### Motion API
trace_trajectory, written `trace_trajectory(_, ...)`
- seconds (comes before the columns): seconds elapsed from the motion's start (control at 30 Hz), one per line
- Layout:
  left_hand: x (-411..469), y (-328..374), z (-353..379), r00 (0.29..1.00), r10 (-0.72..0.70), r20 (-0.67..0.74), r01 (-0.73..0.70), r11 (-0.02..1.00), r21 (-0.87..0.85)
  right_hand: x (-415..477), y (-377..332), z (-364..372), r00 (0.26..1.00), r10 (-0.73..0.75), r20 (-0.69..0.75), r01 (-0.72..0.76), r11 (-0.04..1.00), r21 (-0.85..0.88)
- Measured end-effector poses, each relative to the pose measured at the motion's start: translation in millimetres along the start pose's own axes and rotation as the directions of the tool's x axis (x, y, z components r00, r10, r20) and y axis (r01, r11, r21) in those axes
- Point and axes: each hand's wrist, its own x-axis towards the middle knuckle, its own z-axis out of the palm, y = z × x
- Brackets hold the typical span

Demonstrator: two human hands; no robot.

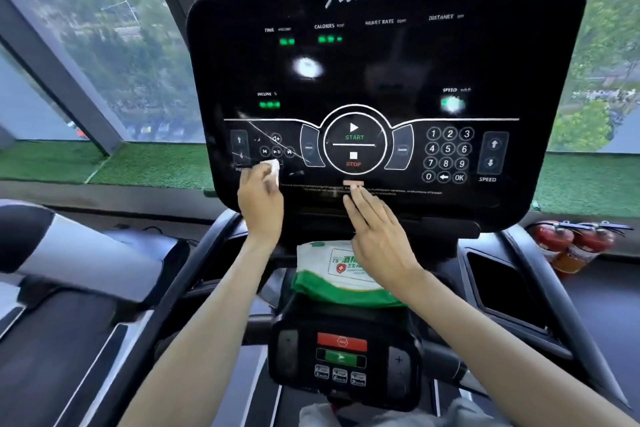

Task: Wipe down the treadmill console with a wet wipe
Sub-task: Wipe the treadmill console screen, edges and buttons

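Observation:
The black treadmill console point(381, 55) fills the upper middle, with green readouts, a START/STOP dial and a number keypad. My left hand point(259, 204) presses a small white wet wipe point(272, 168) against the console's lower left, just under the media buttons. My right hand point(377, 229) is flat with fingers together and extended, its fingertips touching the console's bottom edge below the STOP mark. It holds nothing. A green and white wet wipe pack point(332, 274) lies on the ledge under the console, partly covered by my right hand and wrist.
A lower control block point(341, 357) with red and green buttons sits between my forearms. Black handrails run down both sides. Red fire extinguishers point(568, 246) stand at the right by the window. A neighbouring treadmill point(69, 253) is at the left.

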Motion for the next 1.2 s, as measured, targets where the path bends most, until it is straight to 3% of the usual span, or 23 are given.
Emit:
trace_trajectory(0.03,-2.6,7.0,1.2,1.000,0.003,0.014,-0.003,1.000,0.013,3.7,-4.7,2.1,1.000,-0.009,0.011,0.009,1.000,-0.006)
trace_trajectory(0.13,-20.3,20.0,11.2,0.909,0.367,0.201,-0.377,0.926,0.012,10.8,-16.6,9.4,0.997,-0.039,0.068,0.041,0.998,-0.038)
trace_trajectory(0.17,-17.5,16.8,10.3,0.888,0.406,0.216,-0.415,0.910,-0.001,11.7,-18.6,11.3,0.994,-0.039,0.102,0.045,0.998,-0.054)
trace_trajectory(0.2,-10.5,10.6,8.7,0.914,0.359,0.188,-0.363,0.932,-0.014,11.4,-19.1,13.1,0.991,-0.032,0.132,0.042,0.996,-0.074)
trace_trajectory(0.3,3.2,-3.0,-0.4,1.000,0.012,0.003,-0.012,0.997,-0.081,8.6,-18.6,16.1,0.989,-0.006,0.150,0.025,0.992,-0.127)
trace_trajectory(0.33,0.8,1.7,-0.7,1.000,0.027,0.006,-0.027,0.998,-0.063,8.6,-19.2,17.3,0.988,-0.005,0.151,0.027,0.990,-0.142)
trace_trajectory(0.37,-4.3,9.1,1.3,0.989,0.137,0.054,-0.136,0.990,-0.020,8.9,-20.7,18.2,0.989,-0.002,0.148,0.026,0.987,-0.156)
trace_trajectory(0.43,-16.1,14.6,7.4,0.892,0.417,0.174,-0.428,0.903,0.033,9.4,-23.3,20.1,0.991,0.003,0.133,0.019,0.986,-0.165)
trace_trajectory(0.47,-14.1,12.2,6.8,0.858,0.476,0.194,-0.492,0.870,0.044,9.8,-24.1,20.2,0.991,0.005,0.136,0.017,0.986,-0.165)
trace_trajectory(0.5,-8.6,7.6,4.9,0.873,0.453,0.181,-0.467,0.883,0.044,10.1,-24.4,19.8,0.990,0.005,0.144,0.019,0.986,-0.168)
trace_trajectory(0.6,3.4,-4.6,-1.5,0.989,0.142,0.026,-0.143,0.989,0.022,9.8,-23.0,19.8,0.989,0.001,0.151,0.028,0.981,-0.193)
trace_trajectory(0.63,1.2,-1.2,-1.9,0.988,0.151,0.024,-0.152,0.988,0.030,9.8,-23.4,20.1,0.989,0.006,0.149,0.023,0.981,-0.193)
trace_trajectory(0.67,-4.0,4.9,0.1,0.964,0.257,0.071,-0.261,0.964,0.053,9.9,-24.3,20.4,0.990,0.013,0.143,0.014,0.982,-0.188)
trace_trajectory(0.73,-15.7,8.1,7.9,0.815,0.546,0.193,-0.568,0.818,0.086,10.3,-25.9,21.4,0.992,0.024,0.126,-0.001,0.984,-0.176)
trace_trajectory(0.77,-13.0,5.5,7.6,0.772,0.599,0.212,-0.626,0.775,0.090,10.6,-26.2,21.4,0.992,0.026,0.124,-0.004,0.985,-0.173)
trace_trajectory(0.8,-6.8,1.8,4.4,0.793,0.574,0.206,-0.598,0.797,0.081,10.7,-26.2,21.1,0.992,0.025,0.125,-0.003,0.985,-0.172)
trace_trajectory(0.87,6.8,-9.7,-2.1,0.936,0.343,0.071,-0.347,0.937,0.038,10.5,-24.9,20.8,0.992,0.019,0.123,0.002,0.986,-0.166)
trace_trajectory(0.93,9.3,-12.3,-4.3,0.985,0.174,0.014,-0.174,0.985,0.013,10.7,-25.0,21.4,0.994,0.020,0.112,-0.001,0.986,-0.166)
trace_trajectory(1.0,0.0,-0.3,-1.4,0.929,0.349,0.124,-0.359,0.931,0.071,11.9,-27.9,23.1,0.996,0.029,0.089,-0.015,0.987,-0.160)
trace_trajectory(1.07,-8.9,0.2,1.2,0.784,0.560,0.266,-0.596,0.800,0.070,13.1,-31.9,24.1,0.996,0.025,0.080,-0.013,0.989,-0.144)
trace_trajectory(1.1,-4.4,-4.8,-2.5,0.753,0.589,0.294,-0.632,0.772,0.072,14.1,-33.2,24.4,0.997,0.012,0.079,-0.001,0.990,-0.143)
trace_trajectory(1.13,3.5,-13.7,-7.2,0.778,0.563,0.278,-0.604,0.792,0.089,15.2,-33.8,24.4,0.997,-0.004,0.080,0.016,0.990,-0.143)
trace_trajectory(1.2,20.0,-36.6,-17.9,0.941,0.317,0.120,-0.329,0.939,0.097,17.9,-33.3,24.8,0.996,-0.036,0.083,0.046,0.990,-0.132)
